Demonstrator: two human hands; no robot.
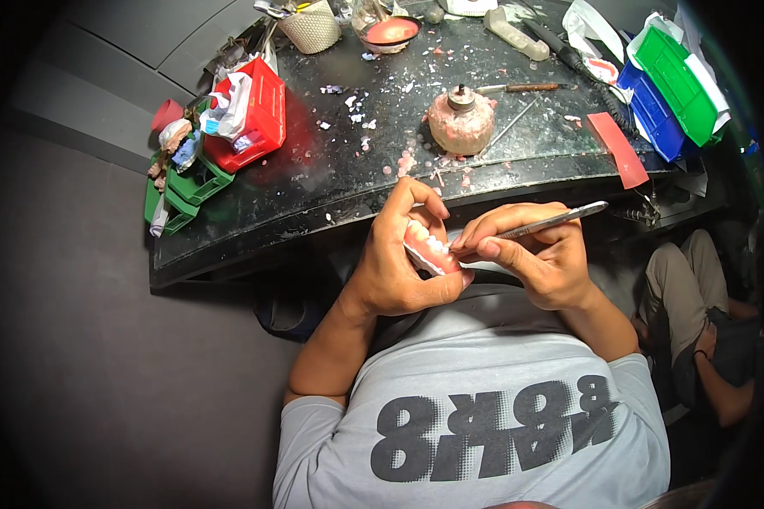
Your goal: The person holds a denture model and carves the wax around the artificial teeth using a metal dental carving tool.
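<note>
Bright centre, blackened corners, fisheye bending

A: How does the pink, curved dental model with off-white teeth (429, 252) sit?
B: Tilted in the left hand (403, 254), between thumb and fingers, teeth facing up and toward the right hand (539, 259). A white layer edges its lower left side.
A: And the slim, silver-grey metal hand tool (560, 221)?
B: It slants across the right hand's grip, its rounded end free at upper right, its other end down at the teeth.
A: Touching them?
B: Too small to tell.
</note>
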